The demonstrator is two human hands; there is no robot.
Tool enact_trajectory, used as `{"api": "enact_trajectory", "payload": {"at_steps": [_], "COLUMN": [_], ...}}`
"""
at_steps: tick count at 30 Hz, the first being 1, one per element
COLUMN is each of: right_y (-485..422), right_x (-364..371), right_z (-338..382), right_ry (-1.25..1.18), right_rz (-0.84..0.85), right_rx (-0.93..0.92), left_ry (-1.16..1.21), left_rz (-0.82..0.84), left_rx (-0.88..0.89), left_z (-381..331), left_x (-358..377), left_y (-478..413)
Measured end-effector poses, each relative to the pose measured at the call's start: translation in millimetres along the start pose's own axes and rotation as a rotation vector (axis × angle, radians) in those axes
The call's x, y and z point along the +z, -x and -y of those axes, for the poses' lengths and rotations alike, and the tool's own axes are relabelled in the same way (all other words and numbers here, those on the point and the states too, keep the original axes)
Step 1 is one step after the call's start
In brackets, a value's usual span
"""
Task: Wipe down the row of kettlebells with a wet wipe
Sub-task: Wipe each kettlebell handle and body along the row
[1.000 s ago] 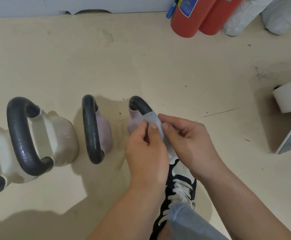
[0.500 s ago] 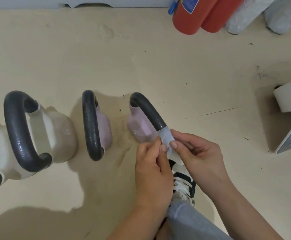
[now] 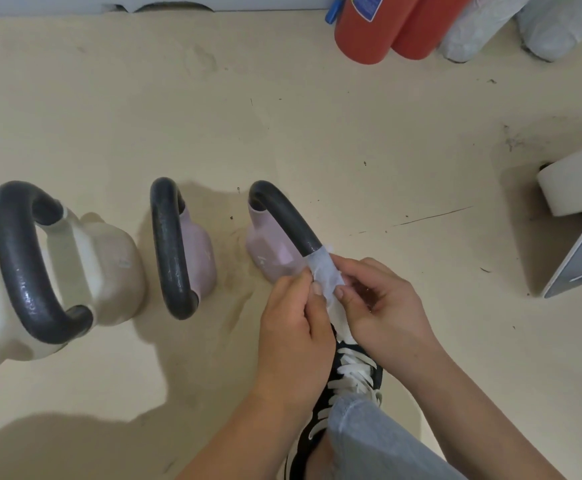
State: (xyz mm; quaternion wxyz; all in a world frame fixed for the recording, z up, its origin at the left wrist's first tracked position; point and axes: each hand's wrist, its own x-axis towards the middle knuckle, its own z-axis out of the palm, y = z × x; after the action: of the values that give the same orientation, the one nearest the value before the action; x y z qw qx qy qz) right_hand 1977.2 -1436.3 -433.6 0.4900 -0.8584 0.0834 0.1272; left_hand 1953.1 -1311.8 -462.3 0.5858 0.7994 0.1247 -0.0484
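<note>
A single wide-angle view is taken from the head, aimed steeply down at the near floor [image 3: 317, 126]; the wall [image 3: 40, 2] is caught at 12 o'clock, a cream kettlebell [image 3: 116, 268] at 9 o'clock.

A wet wipe [image 3: 324, 275] is being pinched around the rightmost kettlebell's handle [image 3: 284, 216] by the left hand [image 3: 293, 327] and right hand [image 3: 383, 306].

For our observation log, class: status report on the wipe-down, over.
Left grip and right grip both pinch wet wipe. Wipe wrapped round near end of handle, rightmost pink kettlebell. Nothing blocking.
</note>
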Motion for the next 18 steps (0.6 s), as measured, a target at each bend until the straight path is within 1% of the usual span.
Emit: {"api": "enact_trajectory", "payload": {"at_steps": [5, 9, 11, 14, 16, 18], "right_y": [1, 0, -1, -6, -6, -1], "right_x": [13, 18, 20, 22, 22, 20], "right_z": [-12, -21, -21, -22, -20, -17], "right_ry": [0.043, 0.133, 0.188, 0.207, 0.198, 0.117], "right_rz": [-0.010, -0.065, -0.085, -0.091, -0.068, -0.033], "right_rx": [0.027, -0.028, -0.070, -0.087, -0.072, -0.036], "left_ry": [-0.064, -0.200, -0.269, -0.356, -0.286, -0.203], "left_rz": [0.004, 0.001, 0.025, 0.054, 0.064, 0.097], "left_rx": [0.066, 0.170, 0.216, 0.274, 0.246, 0.193], "left_z": [8, 21, 28, 27, 20, 12], "left_x": [-3, -4, -6, -9, -9, -9], "left_y": [-3, -7, -10, -12, -8, -5]}}
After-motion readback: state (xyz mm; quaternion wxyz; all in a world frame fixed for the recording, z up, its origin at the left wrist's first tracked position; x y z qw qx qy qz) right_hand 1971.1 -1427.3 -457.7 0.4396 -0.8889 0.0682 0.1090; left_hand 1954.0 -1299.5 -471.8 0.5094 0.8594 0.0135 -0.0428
